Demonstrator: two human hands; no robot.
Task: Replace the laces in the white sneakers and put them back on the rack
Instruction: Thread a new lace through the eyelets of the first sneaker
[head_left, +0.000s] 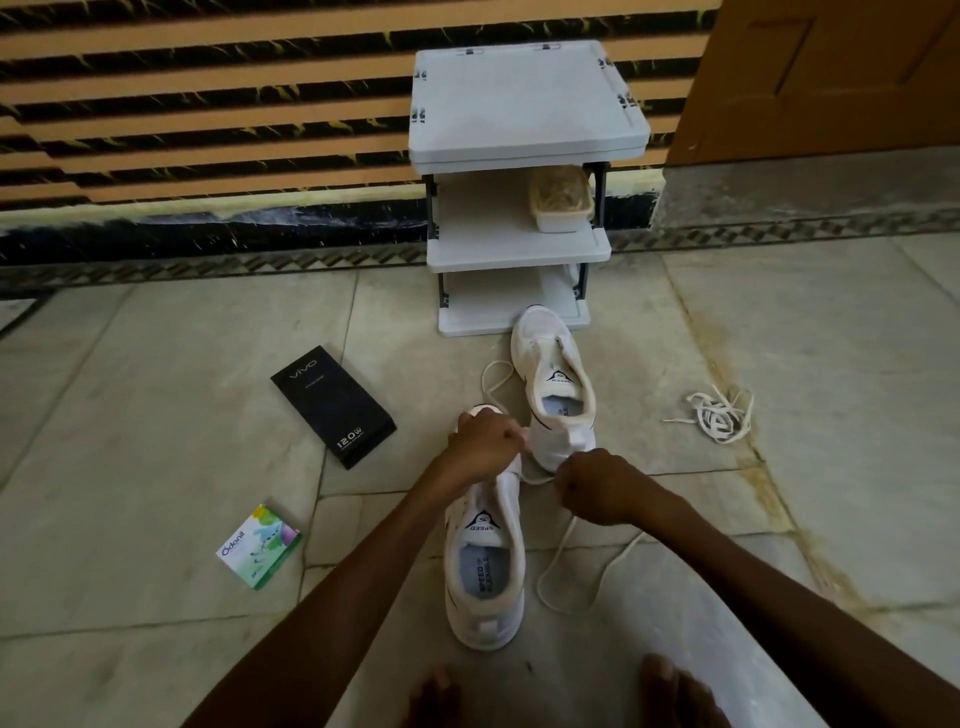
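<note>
Hands both busy: your left hand (485, 441) grips the front of the near white sneaker (485, 577) on the tiled floor (156, 415), your right hand (597, 488) pinches its cream flat lace (556, 551); the other white sneaker (543, 345) sits by the grey plastic rack (519, 249).

2 white sneakers (485, 566), cream lace (563, 566), black box (332, 413), grey rack (524, 104), orange-and-black striped wall (208, 104)

Bare forearms (363, 561), bare left hand (483, 441) and right hand (597, 488), bare toes (672, 686).

sneaker (484, 571) toe – behind L hand (485, 448)
</note>
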